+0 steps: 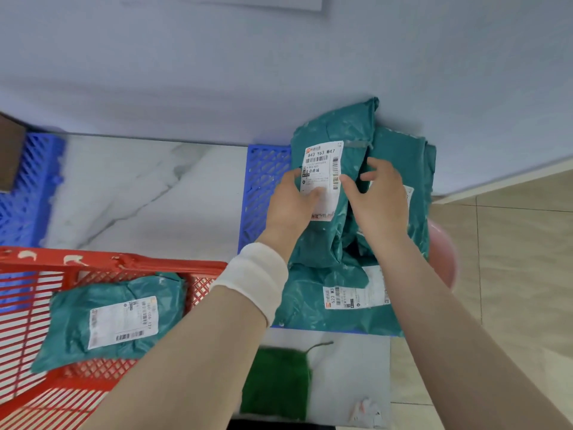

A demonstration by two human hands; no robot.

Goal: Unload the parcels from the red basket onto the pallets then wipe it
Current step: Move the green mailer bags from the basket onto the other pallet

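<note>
A teal parcel [331,131] with a white label stands on the blue pallet [263,181], leaning on the wall. My left hand [291,206] grips its left edge, thumb on the label. My right hand [378,206] touches its right edge with spread fingers, which also lie on a second leaning teal parcel [406,156]. A third teal parcel [325,311] lies flat on the pallet below them. The red basket [93,259] at lower left holds one teal parcel [108,321]. A green cloth [276,383] lies on the floor near me.
A pink basin [443,252] sits right of the pallet, partly hidden by the parcels. A second blue pallet [28,187] with a brown box [11,150] is at far left. Marble floor [139,187] lies between the pallets. The wall runs behind both.
</note>
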